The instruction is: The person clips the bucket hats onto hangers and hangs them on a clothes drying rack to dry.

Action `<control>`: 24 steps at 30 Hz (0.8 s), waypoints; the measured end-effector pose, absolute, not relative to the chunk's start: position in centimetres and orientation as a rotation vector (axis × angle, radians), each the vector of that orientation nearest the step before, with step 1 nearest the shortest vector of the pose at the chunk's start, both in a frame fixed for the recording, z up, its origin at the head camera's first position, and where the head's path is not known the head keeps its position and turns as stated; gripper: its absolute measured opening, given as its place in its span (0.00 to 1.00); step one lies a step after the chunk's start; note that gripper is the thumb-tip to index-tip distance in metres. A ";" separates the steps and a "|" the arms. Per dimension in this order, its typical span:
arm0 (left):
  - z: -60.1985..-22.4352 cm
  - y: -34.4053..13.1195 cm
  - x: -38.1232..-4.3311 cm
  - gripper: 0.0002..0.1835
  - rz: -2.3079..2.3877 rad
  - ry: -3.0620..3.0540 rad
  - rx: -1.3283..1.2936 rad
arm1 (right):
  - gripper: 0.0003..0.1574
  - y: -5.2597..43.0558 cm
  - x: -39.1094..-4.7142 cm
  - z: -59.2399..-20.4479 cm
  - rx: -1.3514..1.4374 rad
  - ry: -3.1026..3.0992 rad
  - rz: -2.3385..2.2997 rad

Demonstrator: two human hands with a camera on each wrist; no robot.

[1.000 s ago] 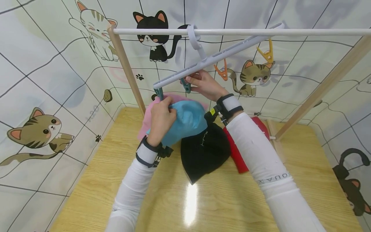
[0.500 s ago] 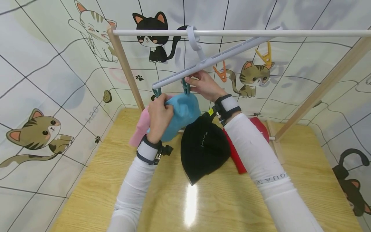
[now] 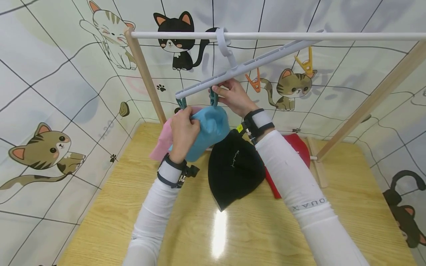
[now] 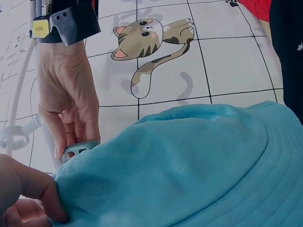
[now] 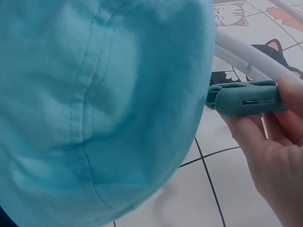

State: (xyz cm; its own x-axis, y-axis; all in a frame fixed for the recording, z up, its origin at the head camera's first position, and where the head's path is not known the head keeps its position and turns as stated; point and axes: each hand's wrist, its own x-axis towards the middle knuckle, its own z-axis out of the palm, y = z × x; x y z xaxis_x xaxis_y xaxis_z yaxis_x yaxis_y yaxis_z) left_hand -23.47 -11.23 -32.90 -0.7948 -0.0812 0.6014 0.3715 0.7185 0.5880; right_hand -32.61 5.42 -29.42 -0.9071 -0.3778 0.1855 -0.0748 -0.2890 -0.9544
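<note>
A light-blue bucket hat [image 3: 211, 127] hangs below the low end of a pale grey clip hanger [image 3: 233, 70]. My left hand [image 3: 184, 131] pinches the hat's edge, close under a dark green clip [image 3: 181, 102] at the hanger's end. With thumb and fingers, my right hand [image 3: 234, 98] pinches a second green clip [image 5: 246, 98]; its tip is right at the hat's crown in the right wrist view. Stitched brim rows show in the left wrist view. Behind my left hand, a pink cloth item [image 3: 162, 142] is partly hidden.
The hanger hooks over a white rod [image 3: 283, 36] on wooden posts [image 3: 146, 79]. An orange clip [image 3: 255, 80] and a yellow clip [image 3: 306, 63] hang to the right. A black hat [image 3: 236, 170] and a red item [image 3: 297, 146] lie on the wooden table [image 3: 266, 236].
The blue hat has shifted left and up to the second green clip, which has turned more upright in my right hand. The pink item has swung left. Little differs over the last half second.
</note>
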 end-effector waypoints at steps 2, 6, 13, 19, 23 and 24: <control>-32.9 -11.1 -23.5 0.07 -0.982 -2.305 -0.224 | 0.14 5.4 -32.5 -29.4 -0.560 1.739 -2.311; -32.9 -10.8 -23.7 0.09 -0.992 -2.288 -0.230 | 0.13 5.4 -32.5 -29.3 -0.537 1.736 -2.314; -32.7 -10.7 -23.9 0.09 -0.994 -2.275 -0.218 | 0.14 5.4 -32.5 -29.4 -0.523 1.741 -2.310; -32.4 -11.0 -23.9 0.07 -1.001 -2.239 -0.215 | 0.14 5.4 -32.5 -29.4 -0.507 1.724 -2.318; -32.2 -11.1 -23.8 0.07 -0.997 -2.219 -0.230 | 0.13 5.3 -32.4 -29.4 -0.513 1.688 -2.329; -32.2 -11.1 -23.8 0.07 -0.996 -2.217 -0.233 | 0.13 5.2 -32.3 -29.4 -0.516 1.682 -2.330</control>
